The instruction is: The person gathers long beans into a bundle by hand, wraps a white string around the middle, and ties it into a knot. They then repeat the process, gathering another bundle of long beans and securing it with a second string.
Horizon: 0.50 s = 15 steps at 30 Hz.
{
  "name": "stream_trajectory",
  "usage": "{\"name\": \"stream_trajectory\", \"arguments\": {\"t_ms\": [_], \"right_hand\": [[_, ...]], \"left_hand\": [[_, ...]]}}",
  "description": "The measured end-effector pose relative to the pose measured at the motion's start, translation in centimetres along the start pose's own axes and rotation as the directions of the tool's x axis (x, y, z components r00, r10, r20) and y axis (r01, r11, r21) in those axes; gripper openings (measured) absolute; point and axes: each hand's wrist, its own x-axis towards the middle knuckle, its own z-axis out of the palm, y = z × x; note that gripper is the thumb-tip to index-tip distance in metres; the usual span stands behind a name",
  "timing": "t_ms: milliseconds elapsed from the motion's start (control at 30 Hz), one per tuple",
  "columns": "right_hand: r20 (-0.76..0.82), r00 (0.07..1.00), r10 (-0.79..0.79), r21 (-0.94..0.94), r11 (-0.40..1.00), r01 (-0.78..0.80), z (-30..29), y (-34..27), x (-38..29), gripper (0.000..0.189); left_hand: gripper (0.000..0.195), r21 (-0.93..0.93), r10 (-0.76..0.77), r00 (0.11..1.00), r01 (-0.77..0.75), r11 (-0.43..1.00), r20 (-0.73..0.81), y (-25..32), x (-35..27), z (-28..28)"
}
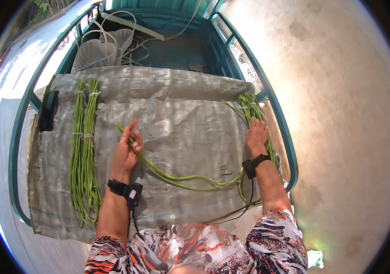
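Note:
Several long green beans (174,178) are held at one end in my left hand (130,144), left of the middle of a woven plastic sheet (188,137). They curve across the sheet to the right, towards my right forearm. My right hand (257,134) rests on a pile of long beans (249,102) at the sheet's right edge; a pale tie shows near its top. Whether its fingers grip any beans I cannot tell. Two tied bundles of long beans, one (77,147) beside the other (89,147), lie lengthwise on the left of the sheet.
Teal metal rails (284,137) run along both sides of the sheet. Beyond its far edge is a teal cart bed (181,51) with pale plastic baskets (95,53), loose straps and a pale slat (136,27). A dark flat object (48,111) lies at the left edge.

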Motion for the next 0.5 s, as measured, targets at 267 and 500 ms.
{"name": "stream_trajectory", "arguments": {"t_ms": [267, 500], "right_hand": [[0.222, 0.945, 0.241, -0.199, 0.960, -0.198, 2.4, -1.6, 0.0, 0.015], [0.174, 0.969, 0.173, 0.061, 0.981, -0.186, 0.0, -5.9, -0.9, 0.017]], "left_hand": [[0.034, 0.066, 0.006, 1.000, -0.008, 0.998, 0.026, 0.1, 0.2, -1.2], [0.035, 0.066, -0.037, 0.998, 0.034, 0.997, 0.049, 0.3, 0.4, -2.1]]}}
